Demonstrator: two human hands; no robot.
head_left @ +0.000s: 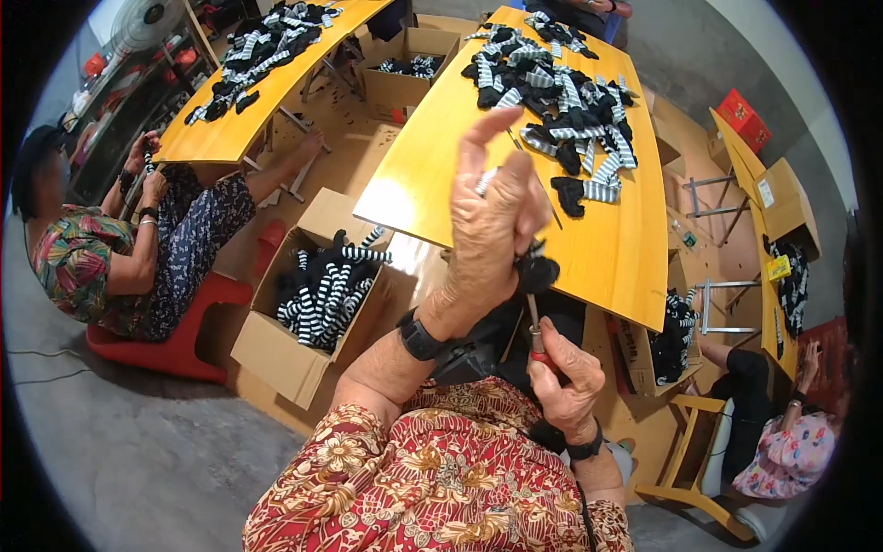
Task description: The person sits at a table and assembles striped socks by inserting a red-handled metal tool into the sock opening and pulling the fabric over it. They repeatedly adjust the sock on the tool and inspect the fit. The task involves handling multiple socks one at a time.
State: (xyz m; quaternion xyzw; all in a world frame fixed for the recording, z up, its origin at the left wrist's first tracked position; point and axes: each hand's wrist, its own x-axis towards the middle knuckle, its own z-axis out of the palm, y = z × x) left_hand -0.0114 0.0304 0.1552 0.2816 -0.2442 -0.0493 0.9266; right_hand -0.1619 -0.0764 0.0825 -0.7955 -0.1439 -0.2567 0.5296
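The relation that mattered most was the line between the black knit sock (538, 274) and the red-handled tool (537, 339). The sock's dark, bunched end hung at the left hand (487, 230), between 4 and 5 o'clock from the palm. The tool stood directly below that bunch, at its 6 o'clock, with its long axis running up toward 12 o'clock and leaning a touch to 11. The bare metal shaft met the sock's underside (whether its tip had gone inside the fabric, I could not tell, as the knit hid it).

The left hand was the nearer one, in contact with the sock. Its index finger was raised and bent toward 1 o'clock, while the others curled in around a scrap of pale striped knit; their exact grip was partly hidden. The right hand (566, 377) sat lower, with the sock between 11 and 12 o'clock from it. Its thumb and fingers were closed around the red handle, leaving no gap, and it did not appear to touch the sock.

Beyond, toward 1 o'clock, a heap of striped socks (543, 78) lay on the yellow table (405, 198), well apart from both hands.
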